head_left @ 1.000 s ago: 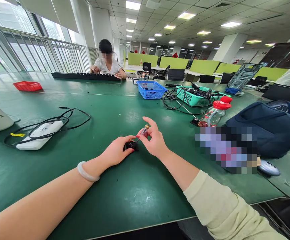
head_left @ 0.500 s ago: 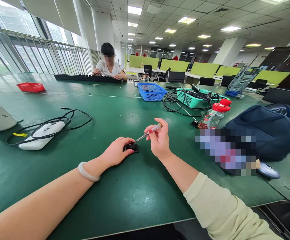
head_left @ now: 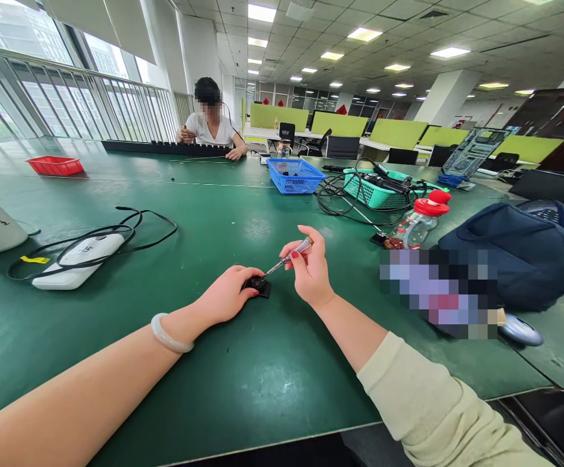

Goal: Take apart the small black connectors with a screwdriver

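On the green table (head_left: 257, 370), a small black part with a flat square base (head_left: 263, 290) lies under the fingers of my left hand (head_left: 228, 292). That hand is closed on it, thumb at the near side and fingers at the far side, hiding its left end. A screwdriver (head_left: 292, 254) with a clear handle is pinched in my right hand (head_left: 308, 267). Its shaft slants down to the left, and the tip is at the top of the black part; whether it sits in a screw is too small to tell.
A white power bank with a black cable (head_left: 80, 259) lies to the left, near a red tray (head_left: 56, 166). Blue (head_left: 295, 178) and teal (head_left: 376, 194) baskets, a red-lidded jar (head_left: 415, 224) and a dark blue bag (head_left: 520, 253) stand to the right. Across the table sits a person (head_left: 211, 126).
The black part has turned slightly under my left fingers. My right hand keeps the screwdriver at it, barely shifted. The person opposite has moved both hands a little.
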Motion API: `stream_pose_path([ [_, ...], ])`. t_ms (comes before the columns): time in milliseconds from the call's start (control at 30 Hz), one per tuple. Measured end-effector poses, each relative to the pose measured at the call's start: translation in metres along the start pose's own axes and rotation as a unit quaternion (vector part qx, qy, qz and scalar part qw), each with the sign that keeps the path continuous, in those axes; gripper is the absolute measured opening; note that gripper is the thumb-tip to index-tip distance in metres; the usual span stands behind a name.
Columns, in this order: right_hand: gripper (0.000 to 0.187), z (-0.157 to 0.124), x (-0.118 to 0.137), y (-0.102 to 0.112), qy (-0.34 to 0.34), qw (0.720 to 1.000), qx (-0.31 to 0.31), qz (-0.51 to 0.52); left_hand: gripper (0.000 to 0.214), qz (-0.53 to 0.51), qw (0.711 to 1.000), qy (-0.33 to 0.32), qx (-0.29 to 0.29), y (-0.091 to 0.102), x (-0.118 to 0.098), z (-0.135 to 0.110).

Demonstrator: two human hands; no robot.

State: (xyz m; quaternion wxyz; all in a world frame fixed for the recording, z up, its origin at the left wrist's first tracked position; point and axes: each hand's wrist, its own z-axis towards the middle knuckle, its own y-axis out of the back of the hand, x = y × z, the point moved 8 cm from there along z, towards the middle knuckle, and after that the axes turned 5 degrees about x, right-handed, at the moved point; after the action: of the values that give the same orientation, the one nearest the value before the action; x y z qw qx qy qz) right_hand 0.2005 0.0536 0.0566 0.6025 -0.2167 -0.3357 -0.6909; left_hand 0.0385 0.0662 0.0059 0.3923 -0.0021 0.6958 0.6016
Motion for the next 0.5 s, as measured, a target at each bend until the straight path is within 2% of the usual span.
stream_pose_path([
  [133, 0.032, -0.0001, -0.0012, 0.0024, -0.002, 1.000, -0.002, 0.000, 0.037, -0.004, 1.000, -0.006, 0.004, -0.0010, -0.0018, -0.0009],
  [400, 0.034, -0.0005, -0.0064, -0.0060, -0.011, 0.999, 0.051, -0.007, 0.037, -0.004, 1.000, -0.006, 0.016, -0.0033, -0.0024, -0.0008],
  [500, 0.035, -0.0006, -0.0051, -0.0029, 0.000, 0.999, 0.032, -0.006, 0.037, 0.003, 1.000, -0.015, 0.009, -0.0024, -0.0019, -0.0006],
])
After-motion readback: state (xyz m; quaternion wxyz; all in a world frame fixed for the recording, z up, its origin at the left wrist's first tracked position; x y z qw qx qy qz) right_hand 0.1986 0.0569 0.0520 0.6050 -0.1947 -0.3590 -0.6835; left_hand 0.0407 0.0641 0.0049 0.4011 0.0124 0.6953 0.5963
